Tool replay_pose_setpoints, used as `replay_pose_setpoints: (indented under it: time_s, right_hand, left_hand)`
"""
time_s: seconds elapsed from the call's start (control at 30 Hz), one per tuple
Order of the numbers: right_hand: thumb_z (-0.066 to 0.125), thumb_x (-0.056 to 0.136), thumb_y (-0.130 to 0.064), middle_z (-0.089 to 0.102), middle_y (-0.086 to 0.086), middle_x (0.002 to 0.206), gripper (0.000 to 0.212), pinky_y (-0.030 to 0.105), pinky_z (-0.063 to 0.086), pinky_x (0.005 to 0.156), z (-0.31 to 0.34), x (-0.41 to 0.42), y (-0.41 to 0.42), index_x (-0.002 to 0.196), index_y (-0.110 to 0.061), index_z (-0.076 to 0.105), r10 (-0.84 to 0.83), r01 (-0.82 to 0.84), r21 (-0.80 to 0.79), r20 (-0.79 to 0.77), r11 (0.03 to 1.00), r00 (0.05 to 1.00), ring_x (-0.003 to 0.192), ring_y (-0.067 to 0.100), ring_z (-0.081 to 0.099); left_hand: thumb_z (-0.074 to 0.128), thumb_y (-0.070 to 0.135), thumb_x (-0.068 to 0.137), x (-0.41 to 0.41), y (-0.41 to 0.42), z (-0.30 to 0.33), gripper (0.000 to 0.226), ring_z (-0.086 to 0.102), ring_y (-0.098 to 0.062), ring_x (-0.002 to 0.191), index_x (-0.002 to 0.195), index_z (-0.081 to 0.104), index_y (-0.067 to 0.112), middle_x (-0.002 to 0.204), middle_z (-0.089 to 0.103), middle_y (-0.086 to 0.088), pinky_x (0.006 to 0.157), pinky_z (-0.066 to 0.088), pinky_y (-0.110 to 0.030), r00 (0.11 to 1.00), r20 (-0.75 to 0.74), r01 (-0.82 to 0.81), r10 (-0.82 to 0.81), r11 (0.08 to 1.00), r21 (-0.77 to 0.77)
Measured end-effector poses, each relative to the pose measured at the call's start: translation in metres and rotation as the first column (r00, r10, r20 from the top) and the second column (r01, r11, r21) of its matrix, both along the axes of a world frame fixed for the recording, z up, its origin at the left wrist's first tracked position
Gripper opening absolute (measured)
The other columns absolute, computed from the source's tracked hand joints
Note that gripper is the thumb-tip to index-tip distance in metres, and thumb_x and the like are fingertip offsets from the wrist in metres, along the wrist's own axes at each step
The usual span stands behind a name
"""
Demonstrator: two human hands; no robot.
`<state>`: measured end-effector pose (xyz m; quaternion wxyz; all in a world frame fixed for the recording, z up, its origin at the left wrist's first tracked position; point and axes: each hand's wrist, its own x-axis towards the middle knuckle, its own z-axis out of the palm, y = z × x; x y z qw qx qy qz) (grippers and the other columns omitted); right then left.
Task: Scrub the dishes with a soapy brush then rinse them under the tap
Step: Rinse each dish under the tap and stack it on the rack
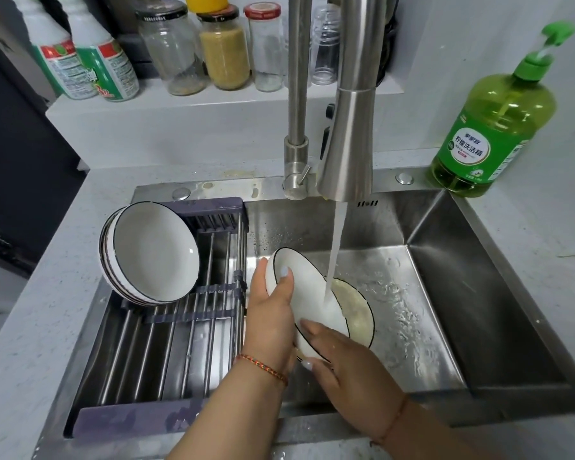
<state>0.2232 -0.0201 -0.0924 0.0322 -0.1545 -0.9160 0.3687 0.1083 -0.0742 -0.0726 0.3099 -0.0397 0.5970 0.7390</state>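
Both hands hold a white bowl (307, 303) tilted on edge over the sink (445, 293). The left hand (271, 313) grips its upper rim, thumb inside. The right hand (342, 356) holds the lower rim, fingers (316, 328) laid across the inner face. Water (334, 254) runs from the tap (349, 127) onto the bowl's inside; a yellowish film covers its far part. Stacked bowls (150, 254) lean on the rack (186, 327) spanning the sink's left side. A green soap bottle (492, 127) stands on the bench (545, 227) at right. Jars (224, 51) and bottles (83, 58) line the back shelf (180, 111).
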Motion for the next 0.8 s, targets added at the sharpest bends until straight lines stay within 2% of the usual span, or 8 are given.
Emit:
replay_pose_setpoints:
  time_s: [0.1, 0.2, 0.23, 0.27, 0.37, 0.57, 0.7, 0.8]
  right_hand:
    - [0.030, 0.080, -0.051, 0.053, -0.026, 0.126, 0.061, 0.005, 0.032, 0.098, 0.005, 0.001, 0.000, 0.133, -0.028, 0.049, -0.026, 0.022, -0.127, -0.033, 0.992, 0.999, 0.117, -0.009, 0.047]
    - [0.044, 0.087, -0.039, 0.055, -0.044, 0.084, 0.018, 0.000, 0.035, 0.073, 0.014, 0.000, -0.001, 0.103, -0.043, 0.053, -0.139, 0.128, -0.146, -0.071, 0.981, 0.988, 0.087, -0.019, 0.051]
    - [0.048, 0.091, -0.033, 0.055, -0.040, 0.076, 0.009, 0.002, 0.036, 0.065, 0.014, 0.001, -0.001, 0.089, -0.041, 0.051, -0.164, 0.153, -0.156, -0.063, 0.976, 0.984, 0.077, -0.015, 0.052]
    - [0.051, 0.094, -0.027, 0.056, -0.032, 0.070, 0.018, 0.005, 0.036, 0.060, 0.014, 0.001, -0.001, 0.079, -0.037, 0.048, -0.183, 0.172, -0.157, -0.060, 0.973, 0.981, 0.071, -0.009, 0.053]
    - [0.054, 0.094, -0.022, 0.051, -0.015, 0.065, 0.020, 0.007, 0.039, 0.058, 0.020, -0.002, -0.002, 0.076, -0.026, 0.047, -0.219, 0.209, -0.204, -0.029, 0.957, 0.975, 0.069, 0.000, 0.054]
    - [0.054, 0.086, -0.035, 0.050, -0.008, 0.058, 0.026, 0.008, 0.036, 0.051, 0.029, -0.008, -0.010, 0.069, -0.016, 0.049, -0.323, 0.284, -0.320, -0.073, 0.904, 0.944, 0.061, -0.002, 0.049]
    - [0.049, 0.076, -0.046, 0.053, 0.014, 0.066, 0.046, 0.018, 0.033, 0.051, 0.029, -0.014, -0.014, 0.075, -0.001, 0.054, -0.373, 0.319, -0.330, -0.114, 0.889, 0.921, 0.057, 0.008, 0.039]
    - [0.050, 0.078, -0.040, 0.047, 0.009, 0.061, 0.038, 0.015, 0.033, 0.050, 0.036, -0.018, -0.017, 0.070, -0.003, 0.052, -0.411, 0.330, -0.360, -0.175, 0.872, 0.895, 0.055, 0.007, 0.038]
  left_hand:
    - [0.057, 0.038, 0.093, 0.000, -0.001, 0.007, 0.046, 0.062, 0.003, 0.097, 0.137, 0.042, 0.035, 0.120, 0.058, 0.015, 0.088, 0.052, -0.025, 0.999, -0.008, 0.048, -0.049, 0.998, -0.035]
    - [0.050, 0.048, 0.093, 0.001, -0.006, 0.015, 0.041, 0.064, -0.012, 0.096, 0.129, 0.052, 0.028, 0.118, 0.064, 0.003, 0.086, 0.053, -0.035, 0.995, 0.038, 0.100, -0.097, 0.992, -0.072]
    - [0.046, 0.049, 0.095, 0.002, -0.007, 0.017, 0.038, 0.064, -0.014, 0.090, 0.123, 0.056, 0.025, 0.111, 0.065, 0.000, 0.078, 0.053, -0.033, 0.994, 0.059, 0.099, -0.094, 0.992, -0.078]
    - [0.043, 0.049, 0.097, 0.003, -0.010, 0.017, 0.036, 0.062, -0.015, 0.085, 0.115, 0.059, 0.022, 0.102, 0.065, -0.002, 0.072, 0.052, -0.031, 0.993, 0.084, 0.087, -0.080, 0.993, -0.081]
    - [0.039, 0.045, 0.099, 0.005, -0.017, 0.021, 0.030, 0.061, -0.014, 0.073, 0.098, 0.059, 0.023, 0.083, 0.063, -0.003, 0.064, 0.049, -0.030, 0.990, 0.139, 0.040, -0.026, 0.995, -0.096]
    - [0.040, 0.046, 0.099, 0.002, -0.029, 0.023, 0.032, 0.059, -0.017, 0.100, 0.105, 0.060, 0.022, 0.106, 0.061, -0.004, 0.097, 0.045, -0.042, 0.992, 0.124, 0.002, 0.010, 0.995, -0.101]
    - [0.033, 0.045, 0.100, -0.002, -0.039, 0.025, 0.041, 0.052, -0.012, 0.115, 0.125, 0.055, 0.021, 0.122, 0.057, 0.003, 0.101, 0.041, -0.035, 0.999, 0.046, 0.008, -0.004, 0.997, -0.075]
    - [0.030, 0.047, 0.099, -0.007, -0.047, 0.027, 0.047, 0.045, -0.010, 0.126, 0.134, 0.049, 0.023, 0.135, 0.051, 0.005, 0.114, 0.031, -0.037, 0.999, 0.003, 0.034, -0.034, 0.998, -0.052]
